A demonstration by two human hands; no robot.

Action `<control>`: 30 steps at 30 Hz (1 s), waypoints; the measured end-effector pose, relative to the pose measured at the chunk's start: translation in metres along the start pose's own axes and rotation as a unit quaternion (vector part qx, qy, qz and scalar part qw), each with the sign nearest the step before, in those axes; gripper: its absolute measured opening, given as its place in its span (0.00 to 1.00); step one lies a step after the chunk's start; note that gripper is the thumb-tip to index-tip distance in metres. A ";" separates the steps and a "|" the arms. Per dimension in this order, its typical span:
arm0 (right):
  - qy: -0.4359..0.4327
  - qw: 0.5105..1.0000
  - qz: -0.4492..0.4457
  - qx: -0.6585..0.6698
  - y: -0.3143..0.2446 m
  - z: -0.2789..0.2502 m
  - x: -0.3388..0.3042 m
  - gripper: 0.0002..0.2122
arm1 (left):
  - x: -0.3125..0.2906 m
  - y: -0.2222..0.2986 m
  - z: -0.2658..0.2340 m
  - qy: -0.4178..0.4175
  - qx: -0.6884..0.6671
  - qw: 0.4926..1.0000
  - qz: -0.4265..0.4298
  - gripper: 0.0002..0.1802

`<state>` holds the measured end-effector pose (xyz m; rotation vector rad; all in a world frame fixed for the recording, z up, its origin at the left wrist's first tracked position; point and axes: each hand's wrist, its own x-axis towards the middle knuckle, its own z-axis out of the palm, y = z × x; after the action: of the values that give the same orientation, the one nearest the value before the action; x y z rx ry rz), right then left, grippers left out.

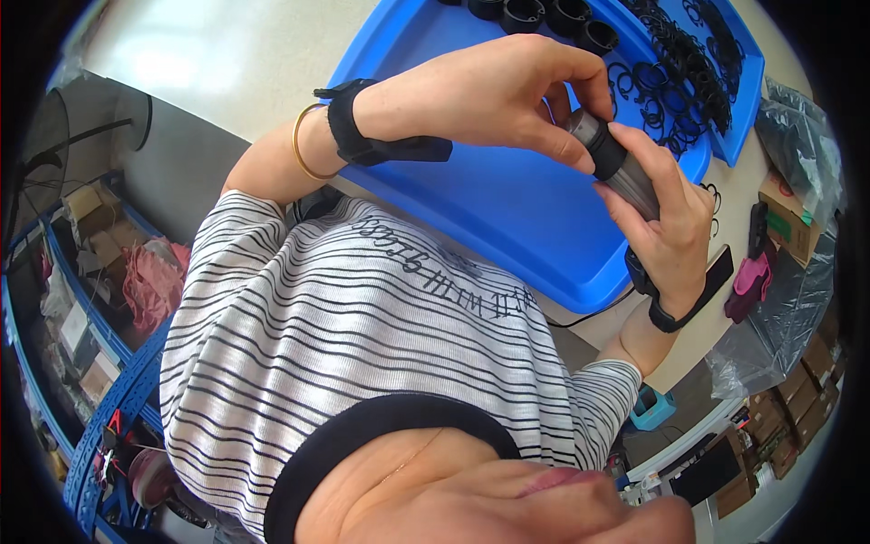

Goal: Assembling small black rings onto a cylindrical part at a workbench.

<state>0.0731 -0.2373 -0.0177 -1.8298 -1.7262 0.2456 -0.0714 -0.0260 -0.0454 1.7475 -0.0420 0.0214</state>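
Observation:
Over the blue tray (507, 227), both my hands meet at a grey cylinder (638, 189) with a black collar (605, 154) around its upper part. My right hand (678, 222) is closed around the grey lower body, thumb on one side and fingers on the other. My left hand (544, 95) is closed at the collar end, its thumb against the side and its fingers curled over the far side. The cylinder tilts, collar end toward the upper left. What my left fingertips touch is partly hidden.
Several black round collars (523, 15) stand at the tray's far edge. Loose black split rings (648, 95) lie at its right, beside a second blue tray (745, 95) with more black rings. Clear plastic wrapping (770, 317) and a cardboard box (787, 218) are at the right; blue shelving (118, 399) stands left.

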 end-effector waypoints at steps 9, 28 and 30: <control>-0.018 1.000 0.001 -0.009 -0.003 -0.001 -0.002 0.30 | -0.002 0.005 0.001 -0.014 -0.008 1.000 -0.012 0.22; -0.013 1.000 0.000 -0.010 0.007 -0.002 0.001 0.30 | 0.008 -0.012 0.003 0.023 -0.007 0.999 0.029 0.22; -0.012 1.000 0.001 -0.009 0.008 -0.002 0.002 0.30 | 0.010 -0.010 0.002 0.019 -0.001 0.999 0.029 0.22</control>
<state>0.0812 -0.2361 -0.0198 -1.8493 -1.7477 0.2555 -0.0609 -0.0261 -0.0555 1.7433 -0.0646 0.0969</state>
